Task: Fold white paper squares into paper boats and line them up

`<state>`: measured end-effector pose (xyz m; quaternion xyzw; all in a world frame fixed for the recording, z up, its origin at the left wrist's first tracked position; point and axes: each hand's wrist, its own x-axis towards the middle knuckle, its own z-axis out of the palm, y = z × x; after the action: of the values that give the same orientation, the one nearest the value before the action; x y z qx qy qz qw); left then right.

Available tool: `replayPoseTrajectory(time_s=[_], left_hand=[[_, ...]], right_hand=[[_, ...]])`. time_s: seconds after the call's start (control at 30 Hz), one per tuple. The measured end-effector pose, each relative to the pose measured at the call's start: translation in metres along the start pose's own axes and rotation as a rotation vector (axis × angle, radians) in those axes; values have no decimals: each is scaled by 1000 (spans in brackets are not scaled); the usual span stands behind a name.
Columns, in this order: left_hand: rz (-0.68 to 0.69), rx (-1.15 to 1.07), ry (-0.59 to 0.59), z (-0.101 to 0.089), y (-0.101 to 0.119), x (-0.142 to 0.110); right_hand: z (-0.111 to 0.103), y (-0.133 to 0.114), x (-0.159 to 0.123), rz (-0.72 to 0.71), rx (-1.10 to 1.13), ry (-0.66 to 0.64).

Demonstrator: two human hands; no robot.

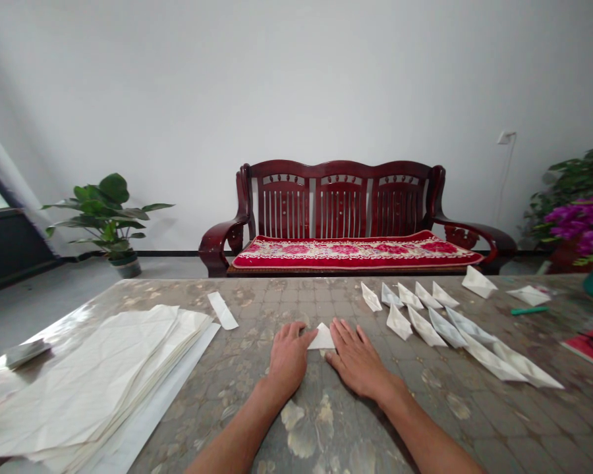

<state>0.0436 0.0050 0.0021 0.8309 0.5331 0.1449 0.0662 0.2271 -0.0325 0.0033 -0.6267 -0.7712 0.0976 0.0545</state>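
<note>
My left hand (287,359) and my right hand (356,359) lie flat on the table (326,421), fingers stretched out, pressing on a small folded white paper (322,338) between them. Only a triangular part of that paper shows; the rest is under my fingers. To the right, several folded white paper boats (427,326) lie in rows. A thick stack of white paper sheets (89,382) rests at the left.
A narrow paper strip (222,310) lies beyond the stack. A green pen (530,310), a red book (590,349) and a potted purple flower (588,227) are at the right. A wooden bench (343,217) with a red cushion stands behind the table, and a green plant (106,217) on the floor.
</note>
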Motion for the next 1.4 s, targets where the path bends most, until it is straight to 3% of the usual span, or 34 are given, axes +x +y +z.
replayPoseTrajectory(time_s=[0.4, 0.83, 1.4], left_hand=[[-33, -80, 26, 9, -7, 4], [-52, -2, 53, -4, 4, -1], [-60, -26, 26, -6, 3, -2]], right_hand=[[-5, -9, -8, -7, 4, -8], [-1, -12, -11, -89, 43, 40], [1, -11, -4, -10, 45, 78]])
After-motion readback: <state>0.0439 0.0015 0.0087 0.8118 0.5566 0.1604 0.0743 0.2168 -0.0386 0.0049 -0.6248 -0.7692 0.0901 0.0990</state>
